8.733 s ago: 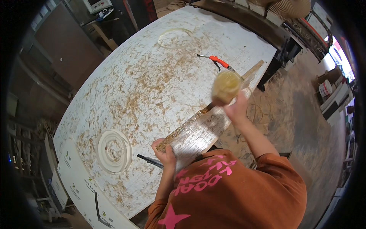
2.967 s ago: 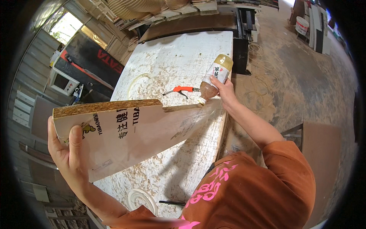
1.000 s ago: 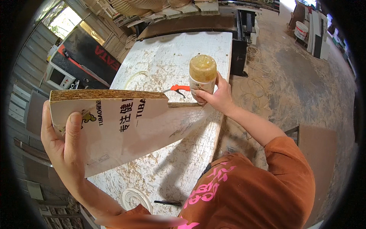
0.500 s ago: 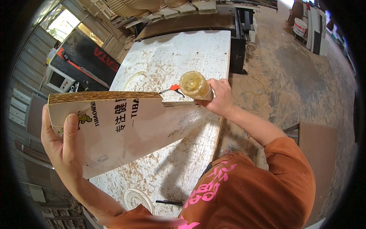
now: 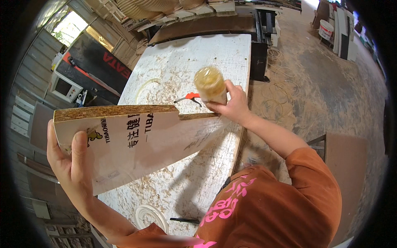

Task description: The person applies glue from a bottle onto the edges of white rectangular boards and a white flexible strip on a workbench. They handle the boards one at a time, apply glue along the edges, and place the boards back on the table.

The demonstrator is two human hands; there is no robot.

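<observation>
My left hand (image 5: 68, 159) grips the left end of a white-faced strand board (image 5: 124, 155), thumb on the face and fingers behind. The board stands on edge, with its brown strand edge (image 5: 118, 112) facing up and a step cut into it toward the right. In my right hand (image 5: 235, 105) is a yellowish, translucent plastic bottle (image 5: 210, 84), base up and blurred by motion. It is over the board's right part; its mouth is hidden behind the board and hand. Just left of the bottle, a red air blow gun (image 5: 192, 96) rests beyond the board.
Wood shavings litter the white worktable (image 5: 215, 47). A coil of pale edge banding (image 5: 151, 218) and a black tool (image 5: 184, 220) lie near me. Beyond the table is a machine with ribbed hoses (image 5: 142, 8). Hoses or cords (image 5: 279, 93) trail across the dusty floor at right.
My right hand and the bottle have shifted slightly up and away in the view. The board sits a little lower in the picture, still held by my left hand.
</observation>
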